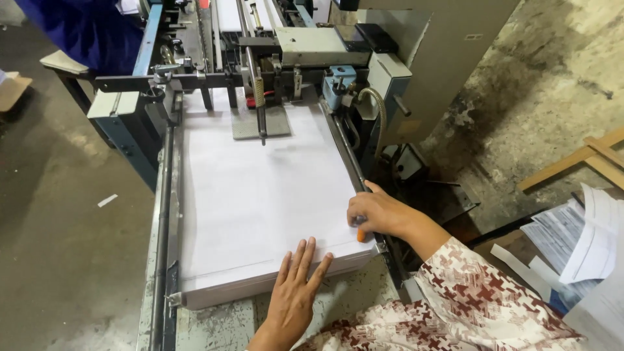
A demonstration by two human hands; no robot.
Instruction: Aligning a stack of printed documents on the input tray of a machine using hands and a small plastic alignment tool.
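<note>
Small pale label (473, 37) (rectangular) on grey machine cabinet (448, 58).

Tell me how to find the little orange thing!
Look at the big white paper stack on the machine. Go to its near right corner, where the right hand rests. The orange thing pokes out beneath that hand, the only orange spot there.

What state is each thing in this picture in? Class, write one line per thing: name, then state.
Paper stack: flat on the machine bed, edges squared.
Left hand: open, palm flat against the stack's near edge.
Right hand: closed around an orange tool at the stack's right corner.
Side rail: alongside the stack's right edge.
Loose papers: piled untidily at right.
</note>
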